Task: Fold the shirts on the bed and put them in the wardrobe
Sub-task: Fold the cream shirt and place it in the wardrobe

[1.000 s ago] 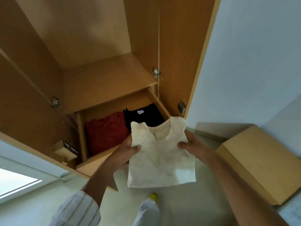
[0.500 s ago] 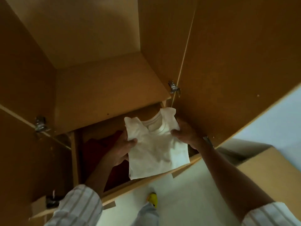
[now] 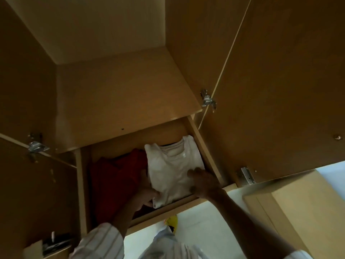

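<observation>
I see the white shirt [image 3: 171,171] lying folded in the open drawer [image 3: 209,152] of the wardrobe [image 3: 119,101]. It sits on the right side of the drawer, with its collar toward the back and its right edge close to the drawer wall. A red shirt [image 3: 115,176] lies just beside it on the left, touching it.

The left hand [image 3: 147,193] is down between the two shirts. Its fingers [image 3: 143,177] lie along the left edge of the white shirt, and the thumb seems to sit at the bottom corner (it is dark there, so I cannot tell if the hand is pinching the cloth or only touching it).

The right hand [image 3: 204,182] rests on the lower right part of the white shirt. Its fingers look spread and fairly flat on the cloth, pressing on it and not curled around it.

Both wardrobe doors stand open. I see a metal hinge [image 3: 208,100] on the right door and another hinge [image 3: 35,145] on the left one. Striped sleeves [image 3: 100,242] show at the bottom. A light wooden box [image 3: 302,212] stands on the pale floor [image 3: 205,221] at the right.
</observation>
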